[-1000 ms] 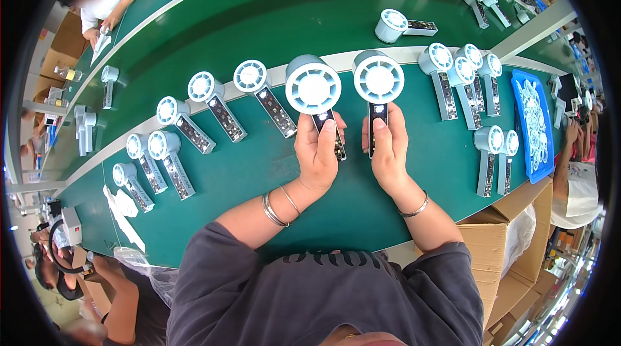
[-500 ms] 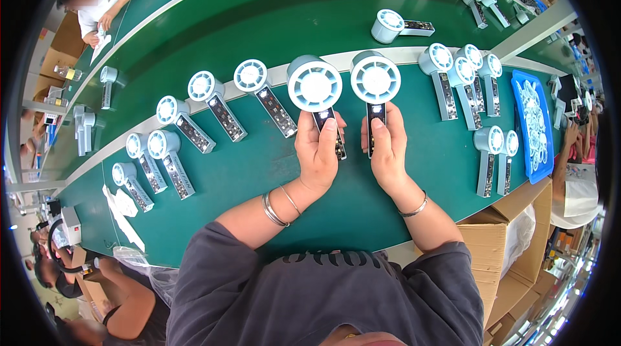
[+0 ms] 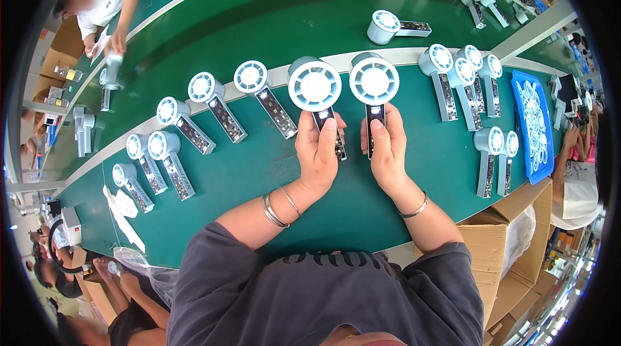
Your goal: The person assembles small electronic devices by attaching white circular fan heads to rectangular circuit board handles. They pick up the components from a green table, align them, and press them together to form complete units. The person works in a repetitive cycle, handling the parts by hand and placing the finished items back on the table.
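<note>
My left hand (image 3: 317,149) is wrapped round the handle of one pale blue handheld fan (image 3: 314,85), thumb on its exposed circuit board. A matching handheld fan (image 3: 374,79) is gripped the same way in my right hand (image 3: 387,149). Both fans are held upright side by side, their round grilles facing up and their heads slightly apart. To the left of my hands lies a row of similar fans with open handles, the nearest one (image 3: 275,112) just beside my left hand. More such fans (image 3: 447,94) lie to the right of my right hand.
A blue tray (image 3: 533,127) of white ring-shaped parts sits at the right edge of the green table (image 3: 259,178), above an open cardboard box (image 3: 491,249). One fan (image 3: 384,27) lies beyond the pale ledge. Co-workers are at the far left, lower left and right.
My hands and both fans have hardly moved. At the far left, a co-worker's arm has reached down with a fan. The person at lower left has shifted their arms.
</note>
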`<state>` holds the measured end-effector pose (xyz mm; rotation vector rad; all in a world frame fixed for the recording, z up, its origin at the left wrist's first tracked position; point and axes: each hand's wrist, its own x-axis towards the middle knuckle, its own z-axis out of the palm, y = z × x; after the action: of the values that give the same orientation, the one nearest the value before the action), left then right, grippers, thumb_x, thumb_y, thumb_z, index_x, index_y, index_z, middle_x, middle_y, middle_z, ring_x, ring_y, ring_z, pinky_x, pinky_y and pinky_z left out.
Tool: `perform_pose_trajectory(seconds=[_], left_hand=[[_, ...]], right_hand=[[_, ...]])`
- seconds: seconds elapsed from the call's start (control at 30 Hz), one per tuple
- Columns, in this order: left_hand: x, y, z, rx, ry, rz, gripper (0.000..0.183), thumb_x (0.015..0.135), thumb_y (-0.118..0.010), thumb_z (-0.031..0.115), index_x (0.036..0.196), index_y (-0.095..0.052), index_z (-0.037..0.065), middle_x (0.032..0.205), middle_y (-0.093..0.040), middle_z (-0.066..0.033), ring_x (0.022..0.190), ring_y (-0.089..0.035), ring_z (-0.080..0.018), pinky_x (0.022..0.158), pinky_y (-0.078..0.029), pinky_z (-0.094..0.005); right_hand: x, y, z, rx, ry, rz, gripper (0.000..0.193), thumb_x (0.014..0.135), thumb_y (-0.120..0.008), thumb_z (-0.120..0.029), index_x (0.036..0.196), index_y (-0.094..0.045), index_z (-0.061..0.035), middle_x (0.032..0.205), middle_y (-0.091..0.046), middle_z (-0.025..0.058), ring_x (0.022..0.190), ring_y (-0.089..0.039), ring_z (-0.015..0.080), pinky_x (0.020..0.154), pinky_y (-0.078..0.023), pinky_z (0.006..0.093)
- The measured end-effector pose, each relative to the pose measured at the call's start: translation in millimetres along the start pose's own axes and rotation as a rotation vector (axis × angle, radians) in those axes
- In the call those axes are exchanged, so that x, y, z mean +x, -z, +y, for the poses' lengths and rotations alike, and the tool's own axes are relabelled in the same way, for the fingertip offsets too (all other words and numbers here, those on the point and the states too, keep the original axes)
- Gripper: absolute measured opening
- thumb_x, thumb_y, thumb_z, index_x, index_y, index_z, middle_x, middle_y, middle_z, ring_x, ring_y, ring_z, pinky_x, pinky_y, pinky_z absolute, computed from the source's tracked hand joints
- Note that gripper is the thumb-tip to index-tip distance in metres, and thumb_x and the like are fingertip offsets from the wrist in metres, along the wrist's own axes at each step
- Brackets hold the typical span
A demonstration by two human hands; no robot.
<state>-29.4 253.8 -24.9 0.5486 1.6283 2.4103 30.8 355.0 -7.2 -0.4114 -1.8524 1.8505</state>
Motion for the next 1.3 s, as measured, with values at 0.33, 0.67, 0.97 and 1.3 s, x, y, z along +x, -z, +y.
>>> perform_pose_trajectory(seconds=[0.33,0.67,0.97,1.3], left_hand=[[-1,0,1,-0.015,0.030,0.008,0.019,0.094,-0.043,0.022,0.097,-0.046,0.004,0.083,-0.054,-0.0052,0.065,-0.049,-0.0097,0.057,-0.043,-0.0226],[12,3,-10,-0.055,0.251,0.044,0.028,0.090,-0.055,0.016,0.110,-0.044,0.000,0.081,-0.052,-0.0018,0.067,-0.049,-0.0055,0.056,-0.043,-0.0197],[22,3,-11,-0.018,0.333,0.195,0.020,0.085,-0.060,0.011,0.096,-0.048,0.001,0.082,-0.055,-0.0035,0.071,-0.055,-0.0092,0.059,-0.045,-0.0224],[28,-1,-29,0.373,0.054,0.230,0.047,0.080,-0.053,0.012,0.114,-0.039,-0.017,0.090,-0.055,-0.0285,0.084,-0.055,-0.0391,0.077,-0.044,-0.0415]], right_hand=[[0,0,2,-0.019,0.016,-0.015,0.032,0.093,-0.038,-0.022,0.115,-0.043,0.0002,0.074,-0.050,0.0027,0.055,-0.044,0.0064,0.047,-0.036,0.0194],[21,-5,15,-0.114,-0.211,-0.011,0.030,0.089,-0.050,-0.019,0.109,-0.047,0.0025,0.069,-0.051,0.0019,0.053,-0.047,0.0062,0.041,-0.038,0.0204],[65,0,7,-1.115,0.193,-0.205,0.047,0.087,-0.047,-0.042,0.081,-0.064,0.0015,0.076,-0.062,0.0200,0.070,-0.060,0.0371,0.075,-0.047,0.0464],[218,80,30,-1.456,0.294,-0.239,0.035,0.069,-0.059,-0.008,0.103,-0.053,-0.0039,0.109,-0.057,0.0168,0.107,-0.052,0.0328,0.088,-0.044,0.0434]])
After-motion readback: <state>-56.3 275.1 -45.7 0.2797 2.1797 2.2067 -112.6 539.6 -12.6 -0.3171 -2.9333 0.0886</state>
